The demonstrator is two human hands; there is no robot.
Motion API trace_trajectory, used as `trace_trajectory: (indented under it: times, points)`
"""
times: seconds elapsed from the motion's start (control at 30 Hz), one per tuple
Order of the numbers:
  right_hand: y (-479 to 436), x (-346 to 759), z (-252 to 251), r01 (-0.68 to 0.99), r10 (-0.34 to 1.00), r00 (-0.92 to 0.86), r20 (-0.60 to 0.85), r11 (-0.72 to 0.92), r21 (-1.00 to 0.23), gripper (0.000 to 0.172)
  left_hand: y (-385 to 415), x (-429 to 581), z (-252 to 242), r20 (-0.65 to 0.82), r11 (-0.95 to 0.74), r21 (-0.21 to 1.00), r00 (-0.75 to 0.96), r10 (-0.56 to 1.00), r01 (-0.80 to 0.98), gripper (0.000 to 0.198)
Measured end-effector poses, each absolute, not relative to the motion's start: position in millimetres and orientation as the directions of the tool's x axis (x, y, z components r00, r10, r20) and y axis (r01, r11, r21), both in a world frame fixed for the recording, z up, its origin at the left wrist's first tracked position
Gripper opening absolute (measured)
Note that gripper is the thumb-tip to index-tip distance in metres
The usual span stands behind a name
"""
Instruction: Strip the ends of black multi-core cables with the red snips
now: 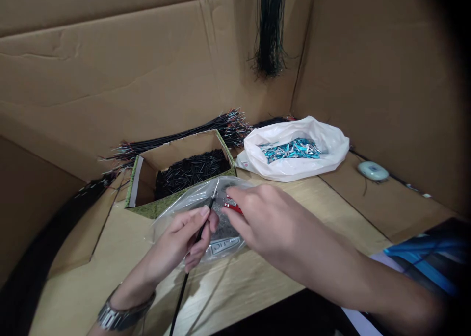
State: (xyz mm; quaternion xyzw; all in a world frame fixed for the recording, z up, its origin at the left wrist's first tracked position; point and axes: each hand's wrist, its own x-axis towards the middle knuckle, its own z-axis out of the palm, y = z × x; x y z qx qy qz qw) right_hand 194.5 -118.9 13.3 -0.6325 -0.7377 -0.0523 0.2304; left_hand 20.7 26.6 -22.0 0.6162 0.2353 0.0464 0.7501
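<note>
i have the left hand [196, 234] pinching a black cable [180, 300] over a clear bag [167, 219], the right hand [263, 213] holding a red tool [234, 207] near the cable's tip. beyond, a box [154, 207] of black pieces [193, 170] sits beside a white bag [300, 172].

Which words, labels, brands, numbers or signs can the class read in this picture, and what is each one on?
Label on the clear plastic bag: dark characters, perhaps ending "IC"; too blurred to read surely.
White bag: a small mark near its left corner, too small to read.
Pale green device: a faint mark on top, too small to read.
No other word, brand or number can be made out.
</note>
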Motion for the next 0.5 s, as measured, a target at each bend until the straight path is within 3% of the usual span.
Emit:
trace_trajectory:
  times: [0.2, 0.37, 0.5]
  points:
    - [-114, 195, -10, 0.921, 0.901, -0.153, 0.407, 0.279, -0.271, 0.018, 28, 19, -23, -0.288, 0.15, 0.957, 0.868, 0.405, 0.247, 0.039]
    - [-102, 196, -16, 0.942, 0.953, -0.001, 0.304, 0.103, -0.319, 0.014, 32, 20, -21, -0.147, -0.106, 0.963, 0.813, 0.564, 0.248, 0.039]
    - [-108, 200, -5, 0.936, 0.949, 0.079, 0.306, 0.035, -0.35, 0.015, 28, 21, -22, -0.011, -0.342, 0.885, 0.748, 0.664, 0.317, 0.035]
